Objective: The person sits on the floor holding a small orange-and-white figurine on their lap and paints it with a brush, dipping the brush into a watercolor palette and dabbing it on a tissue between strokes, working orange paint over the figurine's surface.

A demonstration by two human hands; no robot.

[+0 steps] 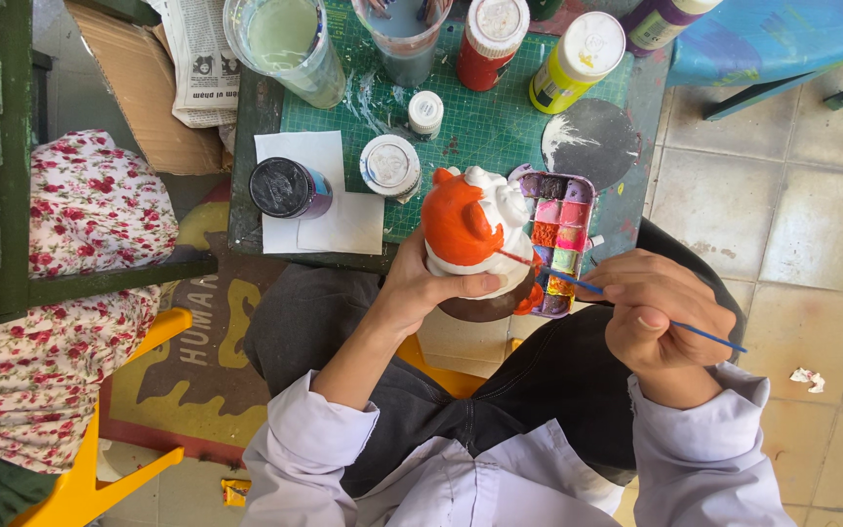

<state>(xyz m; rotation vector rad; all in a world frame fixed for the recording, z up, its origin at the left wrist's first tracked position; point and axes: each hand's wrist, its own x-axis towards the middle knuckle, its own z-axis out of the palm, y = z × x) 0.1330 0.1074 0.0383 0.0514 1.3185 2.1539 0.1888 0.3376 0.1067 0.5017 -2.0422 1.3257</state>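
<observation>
**Painting a small figure, brush in right hand**

We see our left hand (421, 293) wrapped round the base of a small figure (470, 229), fingers clenched on it from below, thumb laid across the front. The figure is part orange, part white, and sits upright over our lap, just off the near edge of the table (246, 195), w/ its top overlapping the table edge in view.

Our right hand (651, 312) pinches a thin blue-handled brush (617, 298), fingers closed on the shaft approx. mid-length. The brush tip reaches left to the figure's side, touching or nearly so; we can't tell which. The back end of the handle sticks out to the right past the hand.

Just beside the figure, on its right, lies a paint palette (560, 229) w/ small wells of purple, pink, orange and green. Behind it on the green cutting mat (480, 127): a round dark disc (592, 141) smeared w/ white, a yellow paint bottle (578, 59), a red one (490, 39), and two clear cups of cloudy water (290, 44). Nearer the table edge, left of the figure, stand a white-lidded jar (389, 166) and a dark-lidded jar (285, 187) on white paper sheets (319, 210).

At far left, another person in a floral garment (60, 293) sits by a yellow chair (90, 478), well apart from our hands.
</observation>
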